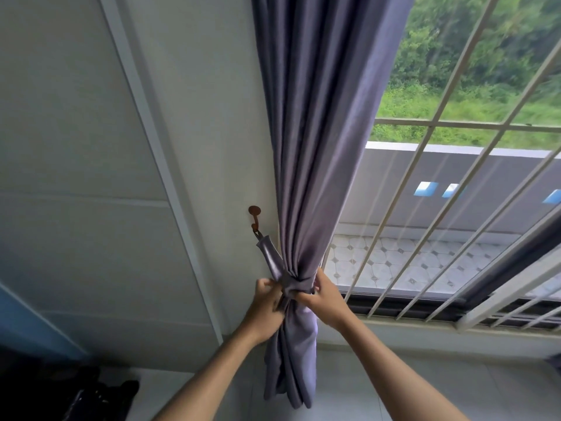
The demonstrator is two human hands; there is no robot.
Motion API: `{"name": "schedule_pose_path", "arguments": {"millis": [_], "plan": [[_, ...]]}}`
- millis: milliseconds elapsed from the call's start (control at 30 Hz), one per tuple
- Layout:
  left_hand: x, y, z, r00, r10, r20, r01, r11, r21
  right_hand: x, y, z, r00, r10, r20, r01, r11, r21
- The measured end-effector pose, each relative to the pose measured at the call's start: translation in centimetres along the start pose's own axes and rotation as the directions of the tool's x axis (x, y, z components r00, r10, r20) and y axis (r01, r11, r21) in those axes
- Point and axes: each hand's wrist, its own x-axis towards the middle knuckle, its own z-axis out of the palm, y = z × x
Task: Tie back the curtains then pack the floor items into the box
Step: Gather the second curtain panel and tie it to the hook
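Note:
A grey-purple curtain (315,141) hangs at the left side of the window, gathered into a bunch. A matching tieback strap (271,262) runs down from a brown wall hook (254,211) and wraps round the bunch. My left hand (267,305) grips the strap end at the left of the bunch. On the right side, my right hand (324,296) holds the wrapped strap and fabric with curled fingers. Below my hands the curtain's tail (291,369) hangs loose.
White window bars (431,189) cover the window to the right. A second curtain's edge (516,259) shows at the far right. Dark items (91,396) lie on the floor at the lower left, beside a blue surface (21,317). The box is out of view.

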Motion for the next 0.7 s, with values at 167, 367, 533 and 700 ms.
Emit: {"name": "schedule_pose_path", "arguments": {"millis": [167, 367, 533, 700], "plan": [[2.0, 0.4, -3.8, 0.980, -0.105, -0.168, 0.076, 0.982, -0.170, 0.7, -0.1, 0.9, 1.000, -0.025, -0.013, 0.024, 1.000, -0.019], [5.4, 3.5, -3.8, 0.931, -0.358, 0.072, 0.353, 0.830, -0.432, 1.0, 0.0, 0.3, 1.000, -0.011, 0.000, 0.011, 0.999, -0.033], [7.3, 4.6, -4.0, 0.879, -0.417, 0.232, 0.476, 0.801, -0.364, 1.6, 0.3, -0.8, 1.000, -0.014, 0.025, 0.015, 0.999, -0.029], [7.0, 3.1, -3.9, 0.893, -0.303, 0.334, 0.451, 0.625, -0.637, 1.5, 0.3, -0.6, 1.000, -0.031, -0.001, 0.031, 0.999, -0.007]]}}
